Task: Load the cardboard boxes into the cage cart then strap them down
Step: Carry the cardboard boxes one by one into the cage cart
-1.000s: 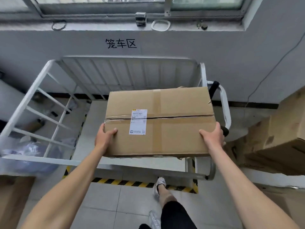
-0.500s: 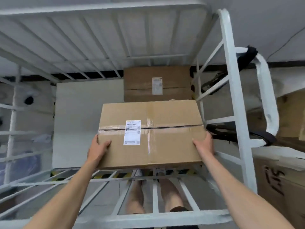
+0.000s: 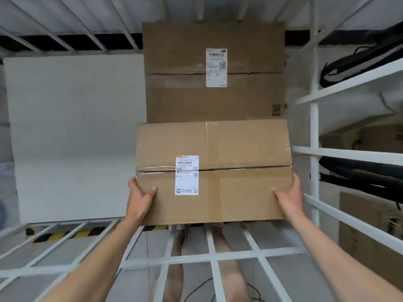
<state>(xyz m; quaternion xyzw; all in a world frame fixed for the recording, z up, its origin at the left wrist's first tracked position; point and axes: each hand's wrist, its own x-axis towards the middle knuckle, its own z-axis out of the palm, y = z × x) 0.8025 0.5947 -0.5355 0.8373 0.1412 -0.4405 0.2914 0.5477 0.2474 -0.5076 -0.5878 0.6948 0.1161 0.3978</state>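
Both bare forearms reach forward from the lower corners of the view and angle slightly inward, with the wrists roughly in line with the arms. The left hand [image 3: 140,197] grips the near left corner of the cardboard box [image 3: 239,149], its thumb lying on the top face and its fingers against the side; the right hand [image 3: 290,196] mirrors it at the near right corner, thumb on top, fingers curled along the side

Held box [image 3: 229,171]: matt brown cardboard, glossy clear tape, white paper label [image 3: 186,175]. Cage cart [image 3: 314,127]: white painted metal bars. Cart floor [image 3: 76,131]: smooth matt white.
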